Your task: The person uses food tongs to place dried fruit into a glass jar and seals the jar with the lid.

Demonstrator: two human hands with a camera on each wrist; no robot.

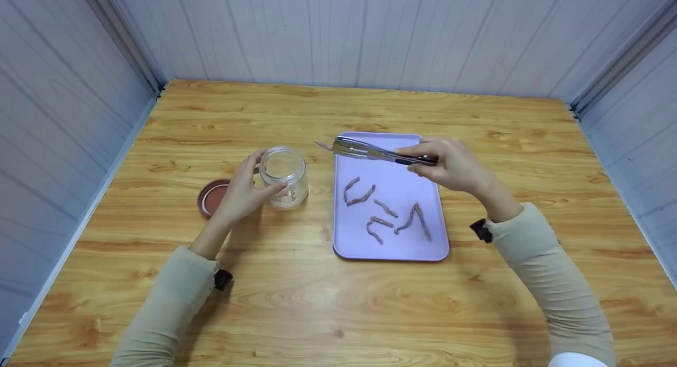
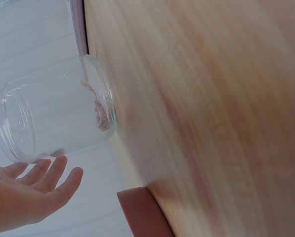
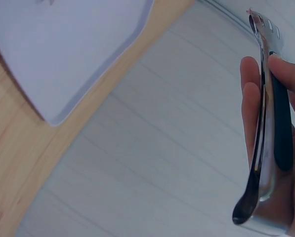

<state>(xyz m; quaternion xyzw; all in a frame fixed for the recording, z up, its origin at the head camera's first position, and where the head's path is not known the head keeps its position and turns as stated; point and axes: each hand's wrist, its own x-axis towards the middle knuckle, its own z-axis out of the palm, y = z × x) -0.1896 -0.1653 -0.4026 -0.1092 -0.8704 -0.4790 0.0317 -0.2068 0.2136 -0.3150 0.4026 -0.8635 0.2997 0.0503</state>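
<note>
My left hand (image 1: 247, 190) holds a clear jar (image 1: 296, 190) upright, thumb on the near side and fingers round the far side. The jar's mouth is uncovered. A wrinkled brown strip (image 2: 101, 111) lies at its bottom in the left wrist view. With my right hand (image 1: 457, 163) I grip metal tongs (image 1: 370, 152) with dark handle grips, squeezed nearly together. From the tongs' tips a thin brown strip (image 1: 323, 145) sticks out towards the jar, above the tray's left edge. Several more twisted brown strips (image 1: 384, 208) lie on the lilac tray (image 1: 391, 250).
A reddish-brown lid (image 1: 213, 198) lies on the wooden table (image 1: 296, 303), left of the jar and partly behind my left hand. The tray stands to the jar's right with a gap between them. Pale panelled walls (image 1: 338, 34) border the table at the back and sides.
</note>
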